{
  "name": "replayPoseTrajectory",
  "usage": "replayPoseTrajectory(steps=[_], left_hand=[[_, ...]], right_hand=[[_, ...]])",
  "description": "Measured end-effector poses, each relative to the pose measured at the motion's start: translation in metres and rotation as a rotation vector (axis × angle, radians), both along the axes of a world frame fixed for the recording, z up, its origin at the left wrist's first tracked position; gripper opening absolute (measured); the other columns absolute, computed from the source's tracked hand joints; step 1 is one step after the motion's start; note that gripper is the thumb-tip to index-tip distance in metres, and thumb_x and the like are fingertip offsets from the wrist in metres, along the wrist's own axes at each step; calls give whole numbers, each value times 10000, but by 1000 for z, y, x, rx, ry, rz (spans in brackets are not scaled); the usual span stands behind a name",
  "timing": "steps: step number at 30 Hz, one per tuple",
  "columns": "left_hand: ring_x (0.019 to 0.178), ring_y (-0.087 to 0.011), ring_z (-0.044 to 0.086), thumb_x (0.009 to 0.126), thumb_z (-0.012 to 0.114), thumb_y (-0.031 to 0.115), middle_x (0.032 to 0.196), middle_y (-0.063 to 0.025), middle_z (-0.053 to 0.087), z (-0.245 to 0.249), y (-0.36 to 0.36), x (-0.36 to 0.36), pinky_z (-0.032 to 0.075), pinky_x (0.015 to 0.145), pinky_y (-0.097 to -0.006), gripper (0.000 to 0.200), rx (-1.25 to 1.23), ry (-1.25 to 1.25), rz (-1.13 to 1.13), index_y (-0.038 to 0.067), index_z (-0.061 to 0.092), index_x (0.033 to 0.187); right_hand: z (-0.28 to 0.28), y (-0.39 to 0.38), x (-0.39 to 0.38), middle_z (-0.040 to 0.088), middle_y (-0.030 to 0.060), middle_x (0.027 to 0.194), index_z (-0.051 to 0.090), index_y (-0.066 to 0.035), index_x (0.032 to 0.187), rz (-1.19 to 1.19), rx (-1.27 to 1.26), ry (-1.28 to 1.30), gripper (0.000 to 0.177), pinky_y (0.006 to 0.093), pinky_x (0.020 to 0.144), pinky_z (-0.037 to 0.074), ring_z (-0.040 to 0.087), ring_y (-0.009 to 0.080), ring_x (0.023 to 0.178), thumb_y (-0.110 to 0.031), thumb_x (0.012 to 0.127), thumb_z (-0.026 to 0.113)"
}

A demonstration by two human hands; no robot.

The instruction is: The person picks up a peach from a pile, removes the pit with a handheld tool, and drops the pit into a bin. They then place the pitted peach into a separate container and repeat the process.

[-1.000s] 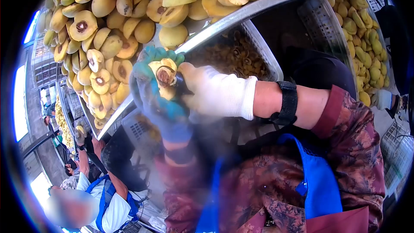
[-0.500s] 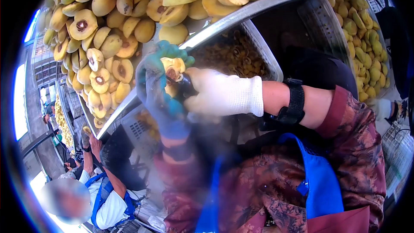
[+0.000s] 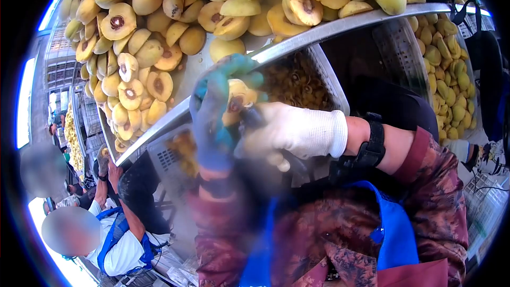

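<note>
A halved yellow fruit (image 3: 237, 98) with a brown centre is held in my left hand (image 3: 215, 111), which wears a blue-green glove. Its fingers curl round the fruit above the metal table edge's near side. My right hand (image 3: 289, 130), in a white knit glove, is closed on a dark-handled tool (image 3: 252, 118) whose end meets the fruit's centre. The working tip of the tool is hidden. Many halved yellow fruits (image 3: 130, 94) are piled on the metal table (image 3: 195, 72) beyond my hands.
A crate (image 3: 330, 77) of brown and yellow scraps stands below the table edge. At right is another crate (image 3: 404, 58) near a heap of yellow fruit (image 3: 451, 74). A co-worker (image 3: 119, 239) sits at lower left. The table's metal rim (image 3: 319, 31) crosses the view.
The view has shifted, so the table and fruit sit lower and further right. Both hands remain together at the fruit, and my right hand's fingers have changed position slightly.
</note>
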State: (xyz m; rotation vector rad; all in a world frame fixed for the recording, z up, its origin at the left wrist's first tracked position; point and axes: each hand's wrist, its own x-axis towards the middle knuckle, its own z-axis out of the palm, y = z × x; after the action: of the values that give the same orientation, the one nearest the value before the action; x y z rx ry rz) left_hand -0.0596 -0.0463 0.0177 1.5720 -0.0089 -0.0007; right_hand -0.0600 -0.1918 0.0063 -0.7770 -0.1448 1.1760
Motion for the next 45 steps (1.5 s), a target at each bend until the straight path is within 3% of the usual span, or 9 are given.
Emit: replayPoseTrajectory(steps=[4,12,20,25,28,33,36,41,45], left_hand=[[911,-283,665,941,595,395,1047,-178,660,-16,13,-1,569,799,-398,492,-263,10,-18,-39,572,1171],[846,-263,682,905,651,314,1036,-201,667,-3,20,1,579,772,-398,446,-184,239,-153,-56,574,1144],[952,-253,662,838,723,72,1098,-169,652,-9,21,-1,567,812,-345,311,-328,187,-155,-30,593,1101],[1033,-184,621,807,732,4,1123,-120,638,-18,14,-4,508,918,-321,308,-120,-83,-18,-11,582,1076],[956,-155,608,843,702,26,1057,-85,630,-16,19,-2,505,880,-295,246,-465,99,-138,-11,583,1055],[906,-145,623,852,705,133,1058,-92,665,-11,28,0,527,815,-289,256,-98,186,-178,-14,627,1046],[916,-144,620,831,729,99,1066,-94,664,-14,28,-2,532,809,-286,254,38,21,-196,-9,627,1036],[966,-233,651,803,747,66,1143,-173,637,-12,36,-1,552,829,-341,318,-215,182,-326,-12,610,1079],[987,-143,607,788,731,47,1120,-100,663,0,31,-5,503,871,-292,267,-381,327,-259,4,618,1026]], right_hand=[[14,-1,-2,505,4,651,491,-32,956,5,-176,-113,151,259,451,460,500,90,507,-66,847,590],[4,-2,-15,418,-49,640,477,-47,996,19,59,130,144,227,476,440,452,59,521,-74,877,553],[36,-8,-6,406,-55,627,489,-63,929,27,-216,39,87,233,437,422,443,56,489,-64,879,561],[7,1,-12,502,-9,622,458,-10,1106,18,-176,-78,260,248,457,435,506,94,481,-115,901,579],[12,6,-12,534,22,598,429,28,1207,55,-367,-171,393,237,486,438,526,105,488,-143,889,584],[10,7,-16,496,-11,620,521,-48,960,62,-312,-85,117,236,477,416,489,97,490,-110,893,595],[-2,5,-22,449,-25,639,512,-87,838,69,63,502,117,239,468,380,442,93,501,-82,917,598],[8,5,-22,467,-6,649,479,-107,812,117,12,282,160,217,459,348,409,78,518,-140,927,585],[22,-1,-17,456,-7,651,487,-83,887,135,24,353,134,220,466,368,424,78,521,-153,930,593]])
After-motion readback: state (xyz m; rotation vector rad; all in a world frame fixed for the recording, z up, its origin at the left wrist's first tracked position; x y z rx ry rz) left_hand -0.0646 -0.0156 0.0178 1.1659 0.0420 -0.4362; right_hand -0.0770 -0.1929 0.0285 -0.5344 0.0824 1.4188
